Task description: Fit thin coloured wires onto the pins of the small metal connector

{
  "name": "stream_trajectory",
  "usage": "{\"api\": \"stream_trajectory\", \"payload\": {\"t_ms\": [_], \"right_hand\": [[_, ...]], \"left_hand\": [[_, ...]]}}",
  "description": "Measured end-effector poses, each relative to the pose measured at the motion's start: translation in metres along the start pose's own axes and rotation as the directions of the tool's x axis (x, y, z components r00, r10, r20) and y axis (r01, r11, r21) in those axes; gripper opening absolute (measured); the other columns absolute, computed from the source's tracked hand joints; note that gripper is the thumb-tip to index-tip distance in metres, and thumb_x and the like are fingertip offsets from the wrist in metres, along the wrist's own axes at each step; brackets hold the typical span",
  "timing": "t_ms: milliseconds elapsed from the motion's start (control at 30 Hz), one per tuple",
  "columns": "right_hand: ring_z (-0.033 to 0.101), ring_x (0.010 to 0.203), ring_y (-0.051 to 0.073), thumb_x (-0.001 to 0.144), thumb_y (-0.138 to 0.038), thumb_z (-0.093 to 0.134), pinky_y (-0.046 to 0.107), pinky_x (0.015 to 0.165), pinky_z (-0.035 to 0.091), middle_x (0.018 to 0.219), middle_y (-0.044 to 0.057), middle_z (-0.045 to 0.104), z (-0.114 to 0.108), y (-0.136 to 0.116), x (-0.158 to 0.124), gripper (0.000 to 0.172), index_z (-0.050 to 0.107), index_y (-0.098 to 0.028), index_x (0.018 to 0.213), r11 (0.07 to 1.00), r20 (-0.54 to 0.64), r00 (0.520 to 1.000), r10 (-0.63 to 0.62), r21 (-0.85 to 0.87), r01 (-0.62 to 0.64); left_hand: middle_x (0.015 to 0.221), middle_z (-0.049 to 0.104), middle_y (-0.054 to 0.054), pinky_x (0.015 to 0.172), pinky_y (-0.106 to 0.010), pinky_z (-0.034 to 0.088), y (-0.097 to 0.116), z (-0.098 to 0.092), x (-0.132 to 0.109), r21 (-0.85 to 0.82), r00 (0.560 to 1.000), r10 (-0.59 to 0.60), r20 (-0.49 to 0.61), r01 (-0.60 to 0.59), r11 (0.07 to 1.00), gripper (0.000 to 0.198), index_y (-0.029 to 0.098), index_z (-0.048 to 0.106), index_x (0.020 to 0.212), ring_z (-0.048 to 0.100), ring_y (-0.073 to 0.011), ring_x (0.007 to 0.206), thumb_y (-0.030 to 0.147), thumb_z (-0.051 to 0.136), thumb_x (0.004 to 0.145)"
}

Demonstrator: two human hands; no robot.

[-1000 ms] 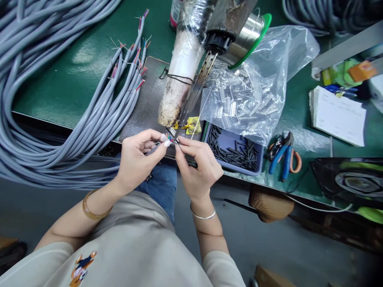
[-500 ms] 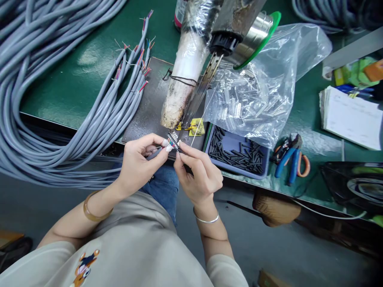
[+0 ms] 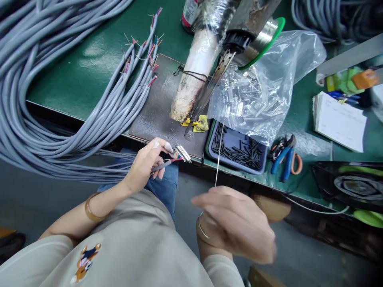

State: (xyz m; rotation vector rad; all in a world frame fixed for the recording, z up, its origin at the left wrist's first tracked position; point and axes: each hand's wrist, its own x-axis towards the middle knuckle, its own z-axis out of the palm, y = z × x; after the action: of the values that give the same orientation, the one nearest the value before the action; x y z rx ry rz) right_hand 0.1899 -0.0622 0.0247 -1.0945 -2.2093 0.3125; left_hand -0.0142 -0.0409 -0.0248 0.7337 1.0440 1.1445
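My left hand is closed on the end of a grey cable. Coloured wires at that end run into a small metal connector, held just off the bench edge. My right hand is low, close to the camera and blurred by motion. A thin solder wire runs straight down from the bench to its fingers, which seem pinched on it. The soldering iron rests tip-down on a dark plate, beside a white wrapped holder.
A big bundle of grey cables fills the left of the green bench. A plastic bag of metal connectors lies over a blue tray of black tubes. Blue-handled pliers, a paper pad and a solder spool lie to the right.
My right hand left the connector and dropped down toward me, with the solder wire now stretched to it. My left hand drew the cable and connector back off the plate.
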Motion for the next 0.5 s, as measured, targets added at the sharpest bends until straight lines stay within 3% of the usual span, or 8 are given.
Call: {"api": "stream_trajectory", "payload": {"t_ms": [67, 133, 233, 333, 400, 500], "right_hand": [[0.058, 0.05, 0.011, 0.101, -0.027, 0.06, 0.027, 0.054, 0.044, 0.062, -0.005, 0.066, 0.003, -0.013, 0.014, 0.011, 0.07, -0.028, 0.105, 0.995, 0.004, 0.996, -0.089, -0.045, 0.089], [0.053, 0.047, 0.009, 0.102, -0.025, 0.058, 0.026, 0.05, 0.037, 0.061, -0.005, 0.065, 0.013, -0.019, 0.031, 0.012, 0.07, -0.021, 0.105, 0.978, 0.117, 0.984, -0.132, -0.148, 0.148], [0.055, 0.046, 0.012, 0.1, -0.024, 0.06, 0.03, 0.048, 0.03, 0.062, 0.0, 0.067, 0.03, -0.021, 0.048, 0.019, 0.067, -0.017, 0.084, 0.908, 0.335, 0.935, -0.119, -0.343, 0.239], [0.058, 0.047, 0.013, 0.094, -0.015, 0.064, 0.031, 0.048, 0.03, 0.063, 0.0, 0.068, 0.037, -0.019, 0.052, 0.021, 0.061, -0.019, 0.073, 0.886, 0.473, 0.874, -0.115, -0.349, 0.305], [0.059, 0.048, 0.011, 0.095, -0.014, 0.062, 0.029, 0.049, 0.032, 0.063, -0.002, 0.069, 0.036, -0.017, 0.052, 0.021, 0.062, -0.019, 0.075, 0.911, 0.435, 0.883, -0.175, -0.269, 0.313], [0.058, 0.049, 0.008, 0.098, -0.017, 0.059, 0.025, 0.052, 0.038, 0.062, -0.004, 0.068, 0.032, -0.016, 0.048, 0.018, 0.064, -0.019, 0.081, 0.962, 0.203, 0.951, -0.233, -0.094, 0.255]], "left_hand": [[0.092, 0.07, -0.003, 0.035, -0.019, 0.032, -0.005, 0.001, -0.003, -0.034, 1.0, -0.005, -0.011, 0.004, 0.999, 0.048, 0.022, 0.061, 0.1, 0.051, -0.0057, 0.042, 0.069, 0.051, 0.095], [0.097, 0.069, -0.004, 0.036, -0.02, 0.033, -0.009, 0.002, -0.006, -0.027, 1.0, -0.014, -0.012, 0.014, 1.0, 0.051, 0.022, 0.06, 0.106, 0.049, -0.0055, 0.044, 0.071, 0.048, 0.095], [0.095, 0.069, -0.004, 0.038, -0.021, 0.036, -0.018, 0.003, -0.01, 0.022, 1.0, 0.0, 0.003, 0.0, 1.0, 0.055, 0.023, 0.063, 0.114, 0.051, -0.0078, 0.047, 0.072, 0.046, 0.096], [0.092, 0.07, -0.005, 0.037, -0.022, 0.036, -0.022, 0.0, -0.013, 0.027, 0.999, -0.008, 0.052, 0.006, 1.0, 0.053, 0.022, 0.065, 0.114, 0.051, -0.0087, 0.046, 0.069, 0.049, 0.095], [0.085, 0.069, -0.005, 0.035, -0.022, 0.035, -0.018, -0.004, -0.013, -0.027, 0.994, -0.05, 0.095, 0.053, 0.998, 0.049, 0.021, 0.068, 0.11, 0.05, -0.0091, 0.043, 0.065, 0.054, 0.094], [0.074, 0.067, -0.002, 0.035, -0.022, 0.036, -0.004, -0.014, -0.011, -0.142, 0.977, -0.103, 0.185, 0.13, 0.981, 0.038, 0.02, 0.071, 0.107, 0.051, -0.0097, 0.042, 0.052, 0.07, 0.086]]}}
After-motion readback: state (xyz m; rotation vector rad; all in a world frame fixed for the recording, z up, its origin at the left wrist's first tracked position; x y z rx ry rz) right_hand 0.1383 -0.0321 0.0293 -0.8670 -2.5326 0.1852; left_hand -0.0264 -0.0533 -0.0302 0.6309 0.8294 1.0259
